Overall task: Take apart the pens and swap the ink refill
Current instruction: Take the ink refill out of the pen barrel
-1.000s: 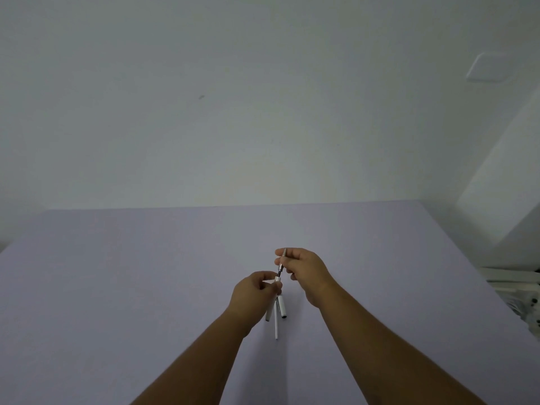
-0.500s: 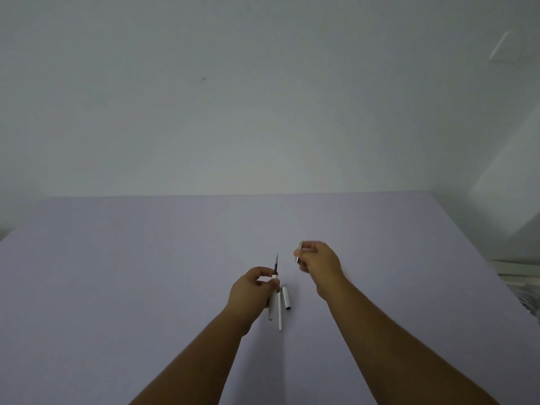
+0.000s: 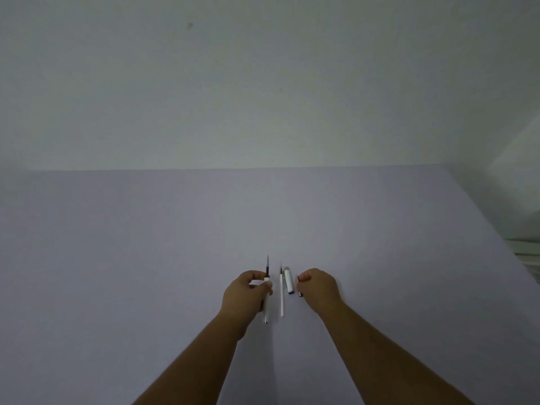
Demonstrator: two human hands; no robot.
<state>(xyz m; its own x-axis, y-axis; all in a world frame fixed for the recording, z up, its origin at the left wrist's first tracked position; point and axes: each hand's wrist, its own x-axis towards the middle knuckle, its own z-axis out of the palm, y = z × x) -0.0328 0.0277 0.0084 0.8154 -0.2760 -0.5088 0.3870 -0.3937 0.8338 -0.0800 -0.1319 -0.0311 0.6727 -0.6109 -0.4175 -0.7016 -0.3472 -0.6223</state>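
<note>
My left hand (image 3: 245, 296) grips a white pen barrel (image 3: 266, 308) with its dark refill tip (image 3: 267, 266) sticking out of the top, pointing away from me. Just right of it a thin white refill (image 3: 282, 296) lies on the table. A white pen cap (image 3: 288, 280) lies beside that refill. My right hand (image 3: 318, 289) is low over the table to the right of the cap, fingers pinched on a small dark tip piece (image 3: 298, 285) of the pen.
The lilac table (image 3: 146, 258) stretches wide on all sides, meeting a plain wall at the back. Its right edge runs diagonally, with a white slatted object (image 3: 526, 252) beyond it.
My right hand pulled the small tip piece off the pen, moved right and came down near the table. My left hand keeps the barrel with the refill exposed. The camera tilted down.
</note>
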